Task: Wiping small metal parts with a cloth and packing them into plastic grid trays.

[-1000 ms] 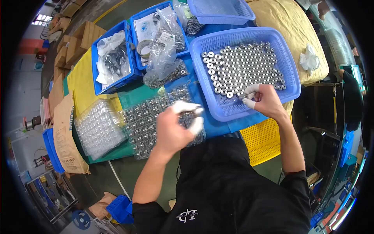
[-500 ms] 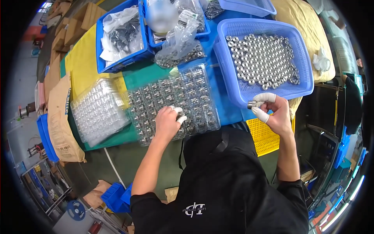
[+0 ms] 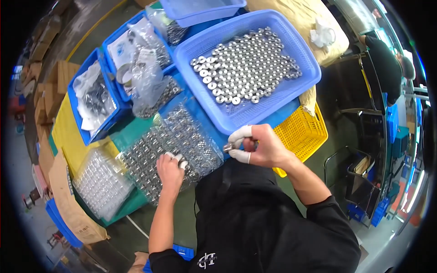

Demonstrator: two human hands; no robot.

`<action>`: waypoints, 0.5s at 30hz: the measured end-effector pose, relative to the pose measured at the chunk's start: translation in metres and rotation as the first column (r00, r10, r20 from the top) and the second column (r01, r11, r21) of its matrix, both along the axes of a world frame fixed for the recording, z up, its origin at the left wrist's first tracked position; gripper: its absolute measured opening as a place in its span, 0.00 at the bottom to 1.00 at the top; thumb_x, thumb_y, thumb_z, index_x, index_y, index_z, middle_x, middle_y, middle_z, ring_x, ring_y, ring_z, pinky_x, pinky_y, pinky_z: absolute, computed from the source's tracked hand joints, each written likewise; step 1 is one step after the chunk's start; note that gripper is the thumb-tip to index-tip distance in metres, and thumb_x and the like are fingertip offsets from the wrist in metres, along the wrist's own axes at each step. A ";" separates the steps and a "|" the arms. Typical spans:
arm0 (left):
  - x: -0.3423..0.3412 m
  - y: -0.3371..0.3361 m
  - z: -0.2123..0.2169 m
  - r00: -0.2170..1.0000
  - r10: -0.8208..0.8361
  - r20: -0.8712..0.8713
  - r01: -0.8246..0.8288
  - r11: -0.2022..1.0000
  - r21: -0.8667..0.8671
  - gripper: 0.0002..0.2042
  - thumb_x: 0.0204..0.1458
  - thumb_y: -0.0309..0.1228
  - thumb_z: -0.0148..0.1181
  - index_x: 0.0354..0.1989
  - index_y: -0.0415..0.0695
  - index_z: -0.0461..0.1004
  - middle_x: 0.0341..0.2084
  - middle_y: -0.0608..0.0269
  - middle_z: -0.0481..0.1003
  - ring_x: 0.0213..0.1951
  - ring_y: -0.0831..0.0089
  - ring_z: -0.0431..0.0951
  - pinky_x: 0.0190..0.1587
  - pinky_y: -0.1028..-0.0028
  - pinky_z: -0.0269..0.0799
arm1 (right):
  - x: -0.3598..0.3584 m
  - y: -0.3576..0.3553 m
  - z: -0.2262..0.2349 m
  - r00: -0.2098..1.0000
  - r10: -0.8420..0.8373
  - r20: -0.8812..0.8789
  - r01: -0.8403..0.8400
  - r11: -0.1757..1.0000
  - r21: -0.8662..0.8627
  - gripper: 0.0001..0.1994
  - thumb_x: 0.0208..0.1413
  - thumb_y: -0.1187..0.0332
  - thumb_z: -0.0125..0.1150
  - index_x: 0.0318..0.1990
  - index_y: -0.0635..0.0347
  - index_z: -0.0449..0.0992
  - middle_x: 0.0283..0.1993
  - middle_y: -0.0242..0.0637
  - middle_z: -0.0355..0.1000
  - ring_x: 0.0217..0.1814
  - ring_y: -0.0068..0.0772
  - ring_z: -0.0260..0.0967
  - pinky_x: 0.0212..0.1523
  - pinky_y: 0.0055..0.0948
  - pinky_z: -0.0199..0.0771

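My right hand (image 3: 266, 148), with white finger cots on thumb and finger, pinches a small silver metal bushing (image 3: 228, 147) near the front rim of the blue basket (image 3: 218, 119). Many similar round metal bushings (image 3: 246, 68) stand in that basket. Over a clear plastic tray (image 3: 150, 157) full of small metal parts, my left hand (image 3: 171, 170) is closed. Its capped thumb and fingers meet around what looks like a small metal part, partly hidden by the fingers.
Stacked clear trays (image 3: 102, 182) lie left of the filled one. Blue bins (image 3: 119, 111) with bagged parts and a bag of metal parts (image 3: 154, 100) stand behind. A yellow basket (image 3: 300, 132) sits at the right, below the table edge. Another person (image 3: 384, 63) is at far right.
My view has turned to the right, so the table appears rotated. My right hand, still pinching the bushing, is now nearer my left hand, which stays at the tray.
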State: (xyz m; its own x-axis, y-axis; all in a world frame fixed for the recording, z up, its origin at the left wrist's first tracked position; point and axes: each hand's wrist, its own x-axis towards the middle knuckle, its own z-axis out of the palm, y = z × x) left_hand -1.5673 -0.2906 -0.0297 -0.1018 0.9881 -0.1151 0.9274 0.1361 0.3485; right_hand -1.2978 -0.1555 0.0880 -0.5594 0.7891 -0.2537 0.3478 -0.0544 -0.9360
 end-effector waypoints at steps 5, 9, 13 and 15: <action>0.006 -0.006 -0.003 0.999 0.039 -0.033 -0.037 0.997 0.067 0.12 0.40 0.30 0.70 0.36 0.44 0.83 0.30 0.59 0.72 0.38 0.59 0.71 0.43 0.61 0.64 | 0.011 0.006 0.003 0.998 0.016 -0.056 -0.019 0.998 -0.055 0.08 0.46 0.72 0.70 0.36 0.59 0.80 0.26 0.24 0.73 0.20 0.13 0.62 0.22 0.18 0.63; 0.012 -0.012 -0.005 0.992 0.108 -0.060 -0.103 0.991 0.081 0.12 0.43 0.30 0.70 0.37 0.42 0.83 0.29 0.57 0.70 0.36 0.57 0.70 0.40 0.58 0.64 | 0.020 0.008 -0.001 0.994 0.023 -0.108 -0.031 0.997 -0.073 0.09 0.46 0.72 0.71 0.36 0.59 0.80 0.27 0.27 0.74 0.20 0.15 0.63 0.23 0.19 0.65; 0.015 -0.009 -0.002 0.994 0.057 -0.094 -0.050 0.996 0.080 0.13 0.41 0.27 0.71 0.38 0.41 0.83 0.29 0.55 0.67 0.34 0.55 0.67 0.37 0.59 0.65 | 0.024 0.013 -0.003 0.979 0.112 -0.171 -0.130 0.987 -0.097 0.09 0.47 0.72 0.70 0.37 0.60 0.80 0.27 0.30 0.75 0.21 0.19 0.65 0.22 0.21 0.66; 0.020 -0.005 0.014 0.994 0.044 -0.100 -0.041 0.999 0.033 0.16 0.41 0.26 0.71 0.41 0.39 0.81 0.31 0.54 0.69 0.36 0.57 0.70 0.39 0.62 0.68 | 0.024 0.014 -0.009 0.971 0.133 -0.200 -0.147 0.988 -0.053 0.11 0.47 0.70 0.71 0.37 0.61 0.79 0.27 0.32 0.75 0.20 0.24 0.68 0.21 0.24 0.68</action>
State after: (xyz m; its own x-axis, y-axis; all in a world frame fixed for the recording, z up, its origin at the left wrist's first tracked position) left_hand -1.5470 -0.2954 -0.0159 -0.1535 0.9855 -0.0720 0.9514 0.1671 0.2587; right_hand -1.2737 -0.1416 0.0790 -0.7070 0.6844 -0.1780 0.1669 -0.0831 -0.9825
